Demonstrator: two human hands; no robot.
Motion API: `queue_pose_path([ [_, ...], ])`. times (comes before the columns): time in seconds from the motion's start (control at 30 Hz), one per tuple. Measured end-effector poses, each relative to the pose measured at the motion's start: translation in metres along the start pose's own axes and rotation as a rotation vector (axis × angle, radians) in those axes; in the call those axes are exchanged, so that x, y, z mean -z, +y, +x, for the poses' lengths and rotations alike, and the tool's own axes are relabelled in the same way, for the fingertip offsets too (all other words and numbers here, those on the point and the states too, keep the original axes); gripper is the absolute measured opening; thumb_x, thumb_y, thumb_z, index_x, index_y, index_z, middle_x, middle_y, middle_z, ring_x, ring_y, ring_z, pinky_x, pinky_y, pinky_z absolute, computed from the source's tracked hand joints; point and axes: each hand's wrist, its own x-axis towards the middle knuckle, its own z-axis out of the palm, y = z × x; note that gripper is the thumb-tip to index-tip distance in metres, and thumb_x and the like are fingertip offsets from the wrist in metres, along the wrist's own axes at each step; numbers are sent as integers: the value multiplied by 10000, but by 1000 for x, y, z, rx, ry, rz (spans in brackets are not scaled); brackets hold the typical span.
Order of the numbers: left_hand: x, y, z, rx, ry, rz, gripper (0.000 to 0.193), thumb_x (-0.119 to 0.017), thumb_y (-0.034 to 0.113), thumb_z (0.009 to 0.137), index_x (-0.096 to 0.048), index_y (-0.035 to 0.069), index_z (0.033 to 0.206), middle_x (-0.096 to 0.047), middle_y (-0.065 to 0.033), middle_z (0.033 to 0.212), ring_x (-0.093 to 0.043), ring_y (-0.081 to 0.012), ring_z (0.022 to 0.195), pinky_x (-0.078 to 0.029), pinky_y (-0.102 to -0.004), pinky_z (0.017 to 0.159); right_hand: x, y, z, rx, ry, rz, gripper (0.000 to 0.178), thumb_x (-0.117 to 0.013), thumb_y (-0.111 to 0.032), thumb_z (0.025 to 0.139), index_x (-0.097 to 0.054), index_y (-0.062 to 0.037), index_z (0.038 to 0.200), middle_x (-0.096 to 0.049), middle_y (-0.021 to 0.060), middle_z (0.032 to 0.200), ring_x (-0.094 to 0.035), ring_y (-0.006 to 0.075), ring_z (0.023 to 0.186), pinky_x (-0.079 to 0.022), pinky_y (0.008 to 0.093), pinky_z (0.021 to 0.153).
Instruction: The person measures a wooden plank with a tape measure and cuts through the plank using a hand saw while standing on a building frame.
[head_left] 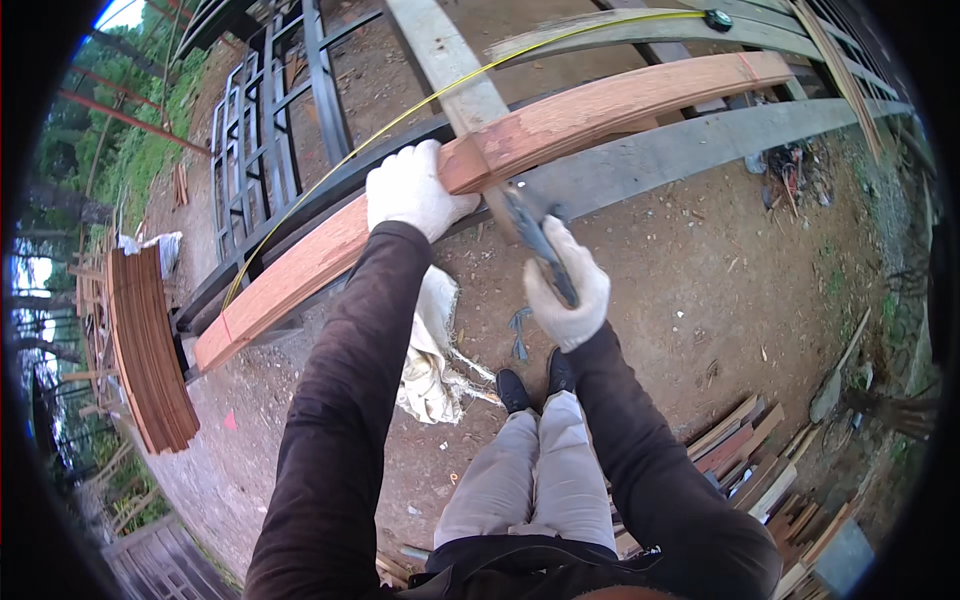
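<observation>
A long bundle of reddish wooden boards (620, 104) lies slantwise across the frame ahead of me. My left hand (412, 192), in a white knit glove, grips the boards from above, fingers over the far edge. Just right of it a handsaw (541, 245) stands with its blade across the boards; the blade is blurred, and I cannot tell how deep it sits. My right hand (570, 288), also gloved, is closed around the saw's dark grip on the near side. A yellow tape measure (718, 19) is stretched out beyond the boards.
Grey planks (690, 155) and a dark metal frame (340, 180) support the boards. A stack of brown boards (150, 350) stands at the left. A white sack (432, 350) lies near my feet. Wood offcuts (745, 450) are piled at the lower right.
</observation>
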Motion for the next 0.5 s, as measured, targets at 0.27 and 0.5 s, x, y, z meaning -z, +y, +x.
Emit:
queue_pose_path([
  [0.27,-6,-21,-18,60,55,52,792,-924,531,671,-671,101,1285,-723,-144,1192,-695,-341,1136,-537,-458,993,90,-40,-89,-262,-337,-230,450,-776,-48,823,-710,-15,1266,-730,133,883,-688,299,746,-556,378,722],
  [0.5,3,-15,-11,47,31,17,723,-896,546,677,-704,116,1225,-751,-140,1144,-720,-333,1112,-554,-449,975,2,-17,-14,-78,-32,13,474,-790,-64,824,-712,-18,1290,-759,139,964,-697,343,828,-550,401,779],
])
